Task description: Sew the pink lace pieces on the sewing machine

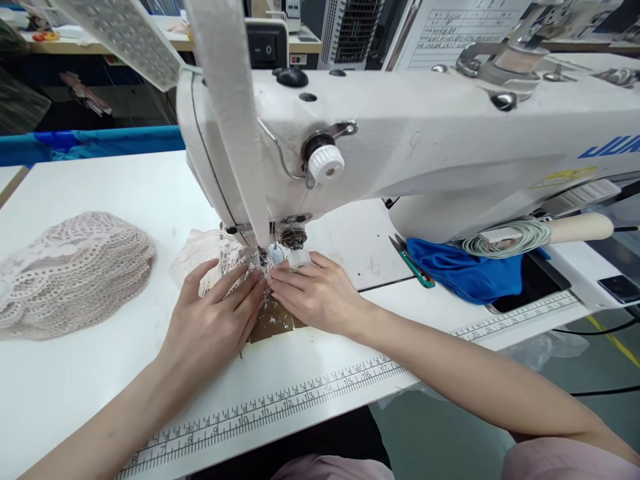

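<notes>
Both my hands are at the needle area of a white sewing machine (430, 133), working on a piece of pale lace fabric (200, 250). My left hand (220, 313) lies over the lace, its outer fingers apart and its inner fingertips closed on the lace edge just left of the presser foot (263, 257). My right hand (317, 293) is close on the other side, fingers together and tips at the same lace edge. The fingertips of both hands nearly meet. Clear, shiny material (277, 317) shows below them. The part of the lace under the fingers is hidden.
A gathered pile of beige lace (80, 273) lies on the left of the white table (100, 380). At right are green-handled snips (413, 263), blue cloth (465, 270), a dark phone (535, 283) and a coil of pale cord (500, 241). A ruler strip (280, 403) runs along the front edge.
</notes>
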The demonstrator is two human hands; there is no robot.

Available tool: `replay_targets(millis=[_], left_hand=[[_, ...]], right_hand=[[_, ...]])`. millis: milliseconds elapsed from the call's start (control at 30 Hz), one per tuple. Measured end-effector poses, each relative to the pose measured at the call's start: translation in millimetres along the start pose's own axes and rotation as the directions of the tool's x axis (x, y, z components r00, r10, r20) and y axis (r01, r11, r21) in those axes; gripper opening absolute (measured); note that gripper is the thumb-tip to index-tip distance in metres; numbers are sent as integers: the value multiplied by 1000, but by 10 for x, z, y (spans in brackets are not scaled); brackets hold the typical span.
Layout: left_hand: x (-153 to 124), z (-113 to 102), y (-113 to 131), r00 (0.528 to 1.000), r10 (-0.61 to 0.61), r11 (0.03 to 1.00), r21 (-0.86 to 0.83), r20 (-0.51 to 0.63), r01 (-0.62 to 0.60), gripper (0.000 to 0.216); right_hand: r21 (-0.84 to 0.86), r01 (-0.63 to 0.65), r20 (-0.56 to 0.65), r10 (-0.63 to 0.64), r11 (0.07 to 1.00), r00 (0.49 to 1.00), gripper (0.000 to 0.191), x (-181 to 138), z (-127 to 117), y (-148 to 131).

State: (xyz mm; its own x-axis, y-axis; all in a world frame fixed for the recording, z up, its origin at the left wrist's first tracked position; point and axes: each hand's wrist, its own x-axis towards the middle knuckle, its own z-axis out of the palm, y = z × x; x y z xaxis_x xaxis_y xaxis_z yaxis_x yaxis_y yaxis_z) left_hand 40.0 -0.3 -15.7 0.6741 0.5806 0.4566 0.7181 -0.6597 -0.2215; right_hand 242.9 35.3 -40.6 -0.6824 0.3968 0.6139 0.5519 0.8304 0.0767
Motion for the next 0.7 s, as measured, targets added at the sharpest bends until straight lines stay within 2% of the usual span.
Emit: replay_targets(millis=[267,600,700], left_hand=[[20,10,-43,1000,-6,1000,-10,6,6,23],[20,71,-138,1000,-2,1000,31,8,1,25],[4,50,-109,1000,-6,999,42,10,6,27]], right_hand=[[-4,-27,-10,27,1000,1000,21,3,40,4],[21,-77,73,75,997,995,25,50,26,22],[61,-132,118,124,989,985,30,56,10,43]])
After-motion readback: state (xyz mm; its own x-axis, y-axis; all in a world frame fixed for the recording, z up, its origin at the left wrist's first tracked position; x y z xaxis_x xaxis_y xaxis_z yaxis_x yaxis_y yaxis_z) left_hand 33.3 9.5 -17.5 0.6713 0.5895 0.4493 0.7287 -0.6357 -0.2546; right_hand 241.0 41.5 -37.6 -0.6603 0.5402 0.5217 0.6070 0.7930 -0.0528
